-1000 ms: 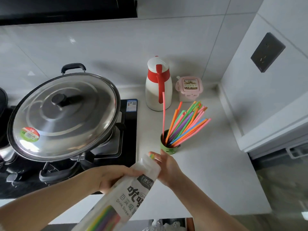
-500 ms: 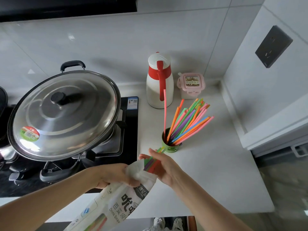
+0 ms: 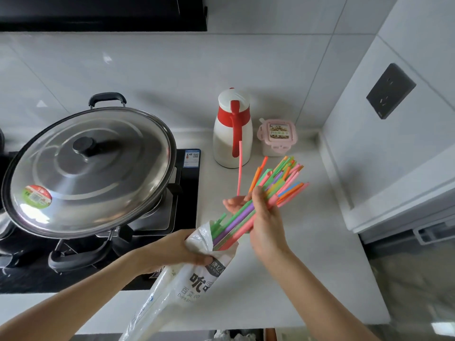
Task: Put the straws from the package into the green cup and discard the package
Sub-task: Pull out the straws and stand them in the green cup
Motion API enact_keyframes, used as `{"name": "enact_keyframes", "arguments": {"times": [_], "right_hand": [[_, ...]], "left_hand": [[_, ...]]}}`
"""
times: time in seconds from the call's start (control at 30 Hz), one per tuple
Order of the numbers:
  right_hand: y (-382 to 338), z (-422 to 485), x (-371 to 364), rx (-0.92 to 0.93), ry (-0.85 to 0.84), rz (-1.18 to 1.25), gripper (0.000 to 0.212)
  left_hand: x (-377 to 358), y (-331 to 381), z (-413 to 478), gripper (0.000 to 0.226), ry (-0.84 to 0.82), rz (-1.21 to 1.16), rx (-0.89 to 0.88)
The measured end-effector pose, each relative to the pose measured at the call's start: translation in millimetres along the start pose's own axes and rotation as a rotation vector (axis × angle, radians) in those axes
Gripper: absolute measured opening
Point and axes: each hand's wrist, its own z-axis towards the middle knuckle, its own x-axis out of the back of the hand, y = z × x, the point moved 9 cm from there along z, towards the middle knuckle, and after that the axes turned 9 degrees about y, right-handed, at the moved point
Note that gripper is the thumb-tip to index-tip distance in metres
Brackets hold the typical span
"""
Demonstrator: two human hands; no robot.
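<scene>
Fingers (image 3: pixel 258 201) of the right hand (image 3: pixel 267 227) curl round a bundle of bright plastic straws (image 3: pixel 236 217), half out of the white printed plastic package (image 3: pixel 197 284) whose mouth the left hand (image 3: pixel 177 249) grips steady, while fanned straws (image 3: pixel 288 178) mark the hidden green cup just beyond.

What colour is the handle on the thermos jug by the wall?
Red handle, clearest in the head view.

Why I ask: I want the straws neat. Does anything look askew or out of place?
One pink straw stands nearly upright, apart from the other standing straws, which fan out to the right. A green straw pokes sideways from the package mouth, beside the bundle the right hand grips. Nothing looks spilled.
</scene>
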Motion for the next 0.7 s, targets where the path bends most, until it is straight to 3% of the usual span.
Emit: {"name": "enact_keyframes", "arguments": {"times": [0.13, 0.3, 0.43, 0.7], "right_hand": [[-57, 3, -6, 0.181, 0.008, 0.115, 0.042], [-127, -1, -11, 0.361, -0.067, 0.174, 0.051], [-176, -7, -2, 0.542, -0.006, 0.178, 0.053], [-145, 13, -19, 0.603, 0.017, -0.014, 0.048]], "left_hand": [[3, 11, 0, 0.043, 0.026, -0.010, -0.072], [8, 12, 0, 0.037, 0.072, 0.025, -0.104], [24, -3, -1, 0.031, 0.152, 0.077, -0.070], [43, -21, -4, 0.032, 0.242, 0.122, -0.013]]}}
